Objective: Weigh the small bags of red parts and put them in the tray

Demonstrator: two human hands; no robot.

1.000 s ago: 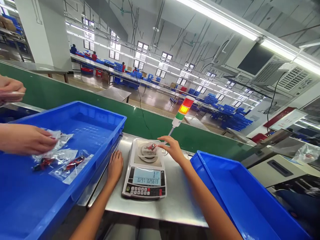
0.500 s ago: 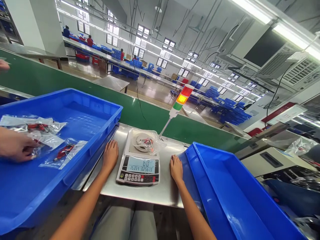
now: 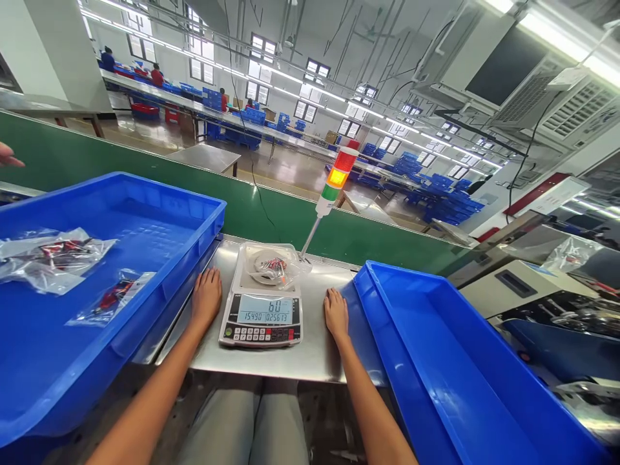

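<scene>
My left hand (image 3: 207, 297) lies flat on the steel tabletop (image 3: 310, 349), fingers stretched out, just left of a digital scale (image 3: 264, 323). On the other side of the scale my right hand (image 3: 336, 313) also rests flat, close to a blue bin's wall. Neither hand holds anything. A clear plastic bag (image 3: 278, 268) with small red and dark parts sits on the scale's round pan. The display reads 60 on top, with 15.490 and 0.25613 beneath. In the left blue bin (image 3: 179, 242) lie several clear bags (image 3: 62, 255) of red and black parts, one bag (image 3: 116, 297) apart from the others.
A second blue bin (image 3: 465, 361) stands to the right. Behind the scale rises a signal light (image 3: 338, 177) with its amber section lit. A green barrier (image 3: 285, 216) runs along the back. Another person's hand (image 3: 7, 155) shows at the far left; a beige machine (image 3: 523, 290) stands far right.
The other person's hand has left the bags in the left bin. The scale's lower left reading went from 15.354 to 15.490. The view shifted slightly; my hands stayed put.
</scene>
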